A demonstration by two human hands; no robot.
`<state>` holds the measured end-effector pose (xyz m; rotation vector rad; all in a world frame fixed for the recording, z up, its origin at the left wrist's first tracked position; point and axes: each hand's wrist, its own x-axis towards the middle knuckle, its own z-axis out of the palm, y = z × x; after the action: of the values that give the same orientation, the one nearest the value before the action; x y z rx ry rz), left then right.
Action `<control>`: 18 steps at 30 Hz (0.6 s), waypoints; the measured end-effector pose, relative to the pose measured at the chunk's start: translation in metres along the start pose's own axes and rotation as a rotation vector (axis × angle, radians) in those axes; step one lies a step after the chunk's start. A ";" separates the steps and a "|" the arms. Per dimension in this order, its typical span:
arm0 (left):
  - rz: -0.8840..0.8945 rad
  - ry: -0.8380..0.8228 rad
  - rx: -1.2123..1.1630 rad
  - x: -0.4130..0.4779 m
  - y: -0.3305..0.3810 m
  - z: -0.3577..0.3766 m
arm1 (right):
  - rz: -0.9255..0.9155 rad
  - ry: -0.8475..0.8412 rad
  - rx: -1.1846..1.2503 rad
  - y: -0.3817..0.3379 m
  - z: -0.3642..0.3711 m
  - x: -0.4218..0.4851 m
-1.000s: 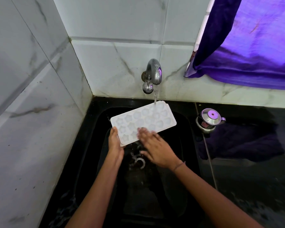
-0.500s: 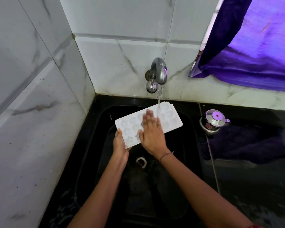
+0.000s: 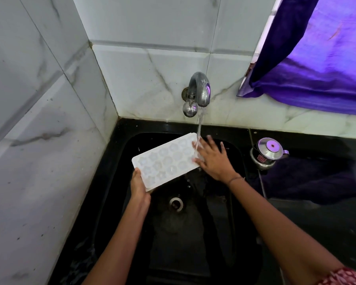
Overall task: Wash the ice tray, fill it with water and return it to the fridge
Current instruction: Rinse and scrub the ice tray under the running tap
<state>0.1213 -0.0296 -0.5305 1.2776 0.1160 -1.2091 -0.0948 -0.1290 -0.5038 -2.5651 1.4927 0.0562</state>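
A white ice tray [image 3: 164, 161] with star and round moulds is held tilted over the black sink [image 3: 236, 202]. My left hand [image 3: 139, 187] grips its near left corner. My right hand [image 3: 214, 159] lies flat, fingers spread, on the tray's right end. Water runs from the steel tap [image 3: 199, 91] onto that end and over my right fingers.
A small steel pot with a lid [image 3: 265, 154] stands on the black counter right of the sink. A purple curtain [image 3: 317, 58] hangs at the upper right. White marble tiles wall in the left and back. The drain [image 3: 176, 203] sits mid-basin.
My right hand has slid along the tray from its near edge, across the middle, to the right end under the stream. The left hand keeps its hold on the corner.
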 end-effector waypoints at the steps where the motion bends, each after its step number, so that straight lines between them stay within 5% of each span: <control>1: -0.001 0.005 0.000 0.001 0.001 -0.002 | 0.053 -0.006 0.073 0.006 -0.008 0.006; 8: -0.005 0.005 0.034 -0.002 -0.001 -0.003 | 0.316 0.175 0.806 -0.024 -0.078 0.086; 14: -0.025 -0.028 0.052 -0.002 -0.005 -0.001 | 0.425 0.170 0.699 -0.030 -0.080 0.127; 18: -0.027 -0.074 0.111 -0.003 -0.008 -0.001 | 0.502 0.042 1.128 -0.013 -0.068 0.146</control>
<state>0.1147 -0.0257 -0.5343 1.3291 0.0126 -1.2993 -0.0146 -0.2597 -0.4526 -1.2958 1.4985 -0.5920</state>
